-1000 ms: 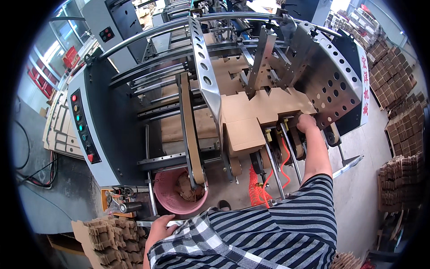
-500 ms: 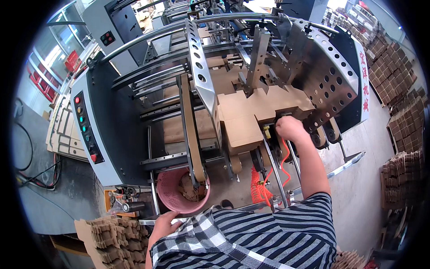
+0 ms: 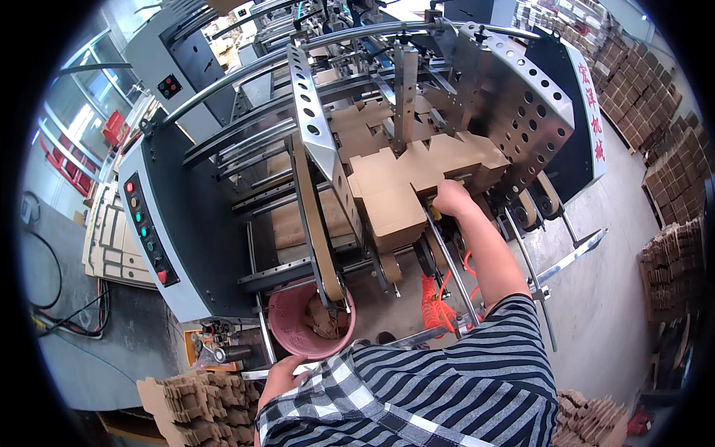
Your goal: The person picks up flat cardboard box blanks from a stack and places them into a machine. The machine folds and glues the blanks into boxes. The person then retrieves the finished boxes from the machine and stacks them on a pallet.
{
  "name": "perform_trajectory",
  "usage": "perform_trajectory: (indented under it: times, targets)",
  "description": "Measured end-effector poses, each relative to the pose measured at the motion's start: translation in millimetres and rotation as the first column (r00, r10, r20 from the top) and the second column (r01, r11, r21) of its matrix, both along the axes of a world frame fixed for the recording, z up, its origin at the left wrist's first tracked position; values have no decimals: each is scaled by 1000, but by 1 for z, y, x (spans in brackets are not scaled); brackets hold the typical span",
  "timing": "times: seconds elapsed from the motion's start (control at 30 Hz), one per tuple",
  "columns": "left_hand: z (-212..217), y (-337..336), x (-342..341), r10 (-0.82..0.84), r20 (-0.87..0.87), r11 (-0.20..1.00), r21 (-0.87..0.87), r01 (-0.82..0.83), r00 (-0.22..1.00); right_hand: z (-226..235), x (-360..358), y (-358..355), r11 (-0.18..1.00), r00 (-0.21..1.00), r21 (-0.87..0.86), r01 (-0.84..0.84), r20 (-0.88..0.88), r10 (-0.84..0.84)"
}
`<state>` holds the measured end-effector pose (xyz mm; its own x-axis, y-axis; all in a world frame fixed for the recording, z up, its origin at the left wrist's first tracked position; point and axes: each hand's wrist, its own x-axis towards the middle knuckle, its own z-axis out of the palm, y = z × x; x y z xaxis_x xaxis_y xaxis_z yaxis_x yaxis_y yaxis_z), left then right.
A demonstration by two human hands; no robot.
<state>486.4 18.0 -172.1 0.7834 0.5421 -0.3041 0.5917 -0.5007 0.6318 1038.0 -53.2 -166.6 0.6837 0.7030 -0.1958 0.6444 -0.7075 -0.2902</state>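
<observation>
My right hand (image 3: 451,200) is closed at the near side of a stack of flat brown cardboard blanks (image 3: 387,192), beside a metal rod (image 3: 452,257). A bit of yellow fitting shows by its fingers, which hide whatever they grip. Orange coiled air hose (image 3: 433,304) hangs below the forearm. At the lower left, my left hand (image 3: 280,377) lies at the machine's front metal rail, its fingers partly stretched out and holding nothing visible. The blanks sit between two perforated steel side plates, the left one (image 3: 313,119) and the right one (image 3: 521,123).
A pink basket (image 3: 283,328) with cardboard scraps stands under the belts. A second rod (image 3: 530,279) slants out at the right. Cardboard piles stand at lower left (image 3: 197,406) and along the right (image 3: 674,272). A button panel (image 3: 146,231) is on the machine's left housing.
My right hand has shifted left, closer to the yellow fitting. The second rod, before beside that hand, now stands farther right, angled outward. The whole view has shifted slightly; my left hand stays at the rail.
</observation>
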Motion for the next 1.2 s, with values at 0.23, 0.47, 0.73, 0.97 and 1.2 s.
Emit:
perform_trajectory:
  times: [0.23,0.47,0.73,0.97,1.2]
  targets:
    - [0,6,7,-99,54,990,104,94,994,35,-21,-21,990,992,-137,42,120,-25]
    - [-2,3,-6,-17,-6,1000,-10,17,1000,49,-108,-16,868,886,-196,-457,-184,426]
    - [13,9,1,-82,16,990,117,79,997,-24,-111,5,850,919,-351,-393,-110,380]
    - [-8,11,-20,-81,36,991,105,76,996,-29,-114,6,885,939,-316,-343,-108,325]
    - [-5,15,-22,-120,71,983,146,109,990,-22,-122,3,897,956,-330,-293,-77,284]
